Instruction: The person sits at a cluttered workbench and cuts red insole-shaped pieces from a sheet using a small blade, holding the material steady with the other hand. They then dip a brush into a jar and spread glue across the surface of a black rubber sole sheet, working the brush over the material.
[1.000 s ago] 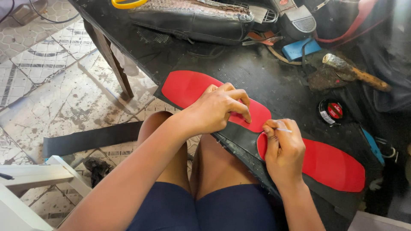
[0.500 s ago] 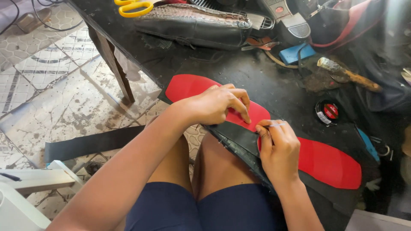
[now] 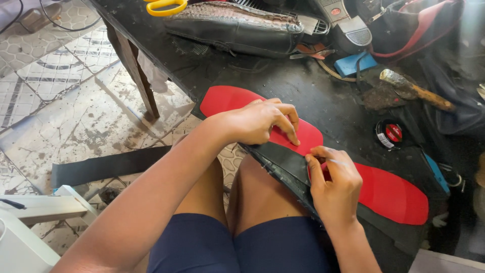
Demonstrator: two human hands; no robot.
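Left hand (image 3: 260,121) lies palm-down at the centre of the frame, fingers spread and pressing the red sole-shaped cutout (image 3: 237,103) flat onto the black sheet (image 3: 283,164) that overhangs the worktable (image 3: 323,96) above the knees. Right hand (image 3: 333,184), lower right of centre, is pinched shut on a thin pale tool (image 3: 337,162) — its tip sits at the edge of the second red cutout (image 3: 391,194); what kind of tool it is cannot be told. Both cutouts lie end to end, their long axes running from upper left to lower right, the rounded end of the first toward the upper left. Should the pressing hand ease, the overhanging sheet could likely sag or slide and the line would wander. A hammer (image 3: 411,90), a round tin (image 3: 389,134) and yellow scissors (image 3: 164,6) lie farther up the table.
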